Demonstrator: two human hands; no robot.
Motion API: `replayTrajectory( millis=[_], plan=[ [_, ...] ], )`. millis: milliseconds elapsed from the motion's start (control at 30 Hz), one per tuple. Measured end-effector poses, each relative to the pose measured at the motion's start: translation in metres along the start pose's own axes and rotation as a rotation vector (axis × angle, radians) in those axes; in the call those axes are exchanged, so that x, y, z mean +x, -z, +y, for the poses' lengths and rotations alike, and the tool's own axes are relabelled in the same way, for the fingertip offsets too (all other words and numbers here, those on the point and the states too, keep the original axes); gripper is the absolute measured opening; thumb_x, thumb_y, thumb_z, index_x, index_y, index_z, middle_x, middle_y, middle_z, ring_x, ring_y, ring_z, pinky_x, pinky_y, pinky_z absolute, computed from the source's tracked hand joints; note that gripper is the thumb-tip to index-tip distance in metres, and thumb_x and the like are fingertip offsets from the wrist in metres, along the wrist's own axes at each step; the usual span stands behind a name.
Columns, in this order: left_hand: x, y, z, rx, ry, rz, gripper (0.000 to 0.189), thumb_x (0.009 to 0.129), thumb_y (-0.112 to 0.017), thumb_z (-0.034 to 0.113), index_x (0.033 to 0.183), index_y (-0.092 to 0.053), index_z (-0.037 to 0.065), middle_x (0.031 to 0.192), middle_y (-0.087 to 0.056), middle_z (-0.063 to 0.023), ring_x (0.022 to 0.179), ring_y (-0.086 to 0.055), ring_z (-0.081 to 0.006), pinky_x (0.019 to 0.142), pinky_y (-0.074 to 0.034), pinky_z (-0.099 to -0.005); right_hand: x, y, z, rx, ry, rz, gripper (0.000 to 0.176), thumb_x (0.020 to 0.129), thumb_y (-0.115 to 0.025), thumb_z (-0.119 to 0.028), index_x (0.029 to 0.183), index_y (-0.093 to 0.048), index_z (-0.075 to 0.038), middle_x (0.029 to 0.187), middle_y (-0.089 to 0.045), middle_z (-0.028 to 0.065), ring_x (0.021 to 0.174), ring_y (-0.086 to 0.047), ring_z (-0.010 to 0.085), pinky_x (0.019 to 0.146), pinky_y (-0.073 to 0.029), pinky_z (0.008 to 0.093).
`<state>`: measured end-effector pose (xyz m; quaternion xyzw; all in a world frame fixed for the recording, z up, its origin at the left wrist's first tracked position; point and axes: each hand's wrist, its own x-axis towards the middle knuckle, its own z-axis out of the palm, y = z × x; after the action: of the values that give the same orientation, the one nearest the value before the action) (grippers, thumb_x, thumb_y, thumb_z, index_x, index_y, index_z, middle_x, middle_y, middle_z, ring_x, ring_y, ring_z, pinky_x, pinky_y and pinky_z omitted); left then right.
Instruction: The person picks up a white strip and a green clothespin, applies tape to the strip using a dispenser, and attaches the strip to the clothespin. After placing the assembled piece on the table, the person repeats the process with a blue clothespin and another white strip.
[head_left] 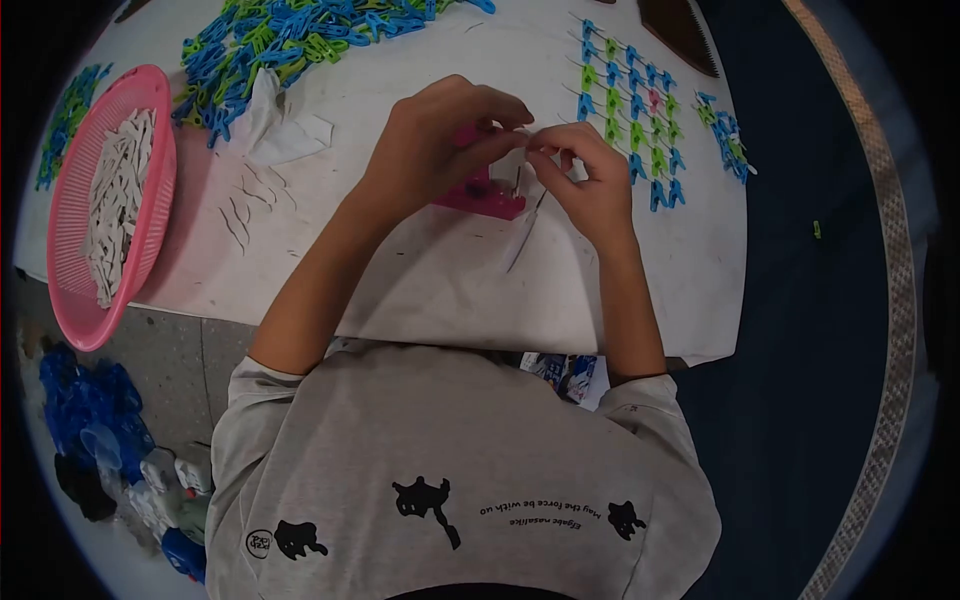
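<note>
Nearest me, the long front edge of the white-covered table (450,312) crosses before my grey printed shirt (430,430), and I judge there is room to draw back toward it. A slender pale strip (522,240) slants below my right hand (590,180); whether it lies or hangs, I cannot tell. That hand and my left hand (425,145) pinch narrowly at a small pale piece (528,139), too small to identify, above a pink plastic block (485,203). It seems light, easily dropped, best taken at its ends. Farther right, rows of blue and green pegs (637,105) limit sideways movement; a blue-and-green peg heap (250,60) bounds the far left.
</note>
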<state>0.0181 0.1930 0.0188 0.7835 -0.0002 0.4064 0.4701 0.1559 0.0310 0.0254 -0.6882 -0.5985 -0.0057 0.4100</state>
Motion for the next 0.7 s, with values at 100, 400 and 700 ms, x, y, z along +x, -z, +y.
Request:
replayTrajectory(
  millis=[100,400,700],
  plan=[
    [-0.007,-0.003,-0.014,0.146,-0.158,-0.043,0.026,0.077,-0.076,0.002,0.102,-0.073,0.009,0.089,-0.071,-0.0034,0.077,-0.065,-0.0180,0.067,-0.053,-0.0280,-0.006,-0.006,-0.003,0.216,-0.236,0.004,0.021,0.077,-0.075,-0.003,0.097,-0.071,-0.008,0.088,-0.068,0.0027,0.076,-0.059,0.0140,0.063,-0.046,0.0255],
    [-0.014,0.035,-0.019,0.301,0.048,-0.356,0.101,0.055,-0.091,0.014,0.144,-0.046,0.021,0.131,-0.060,-0.0052,0.123,-0.049,-0.0281,0.106,-0.036,-0.0430,-0.028,-0.015,0.022,0.322,-0.349,0.427,0.021,0.084,-0.073,-0.003,0.103,-0.064,-0.003,0.089,-0.066,0.0033,0.078,-0.057,0.0090,0.070,-0.046,0.0229],
    [-0.046,0.076,-0.061,0.439,0.263,-0.483,0.067,0.064,-0.087,0.021,0.126,-0.063,0.019,0.114,-0.065,-0.0030,0.116,-0.052,-0.0278,0.100,-0.035,-0.0436,-0.040,-0.008,0.031,0.493,-0.455,0.406,0.013,0.090,-0.055,0.001,0.103,-0.055,-0.001,0.077,-0.056,0.0003,0.074,-0.052,0.0069,0.067,-0.043,0.0225]
  ],
)
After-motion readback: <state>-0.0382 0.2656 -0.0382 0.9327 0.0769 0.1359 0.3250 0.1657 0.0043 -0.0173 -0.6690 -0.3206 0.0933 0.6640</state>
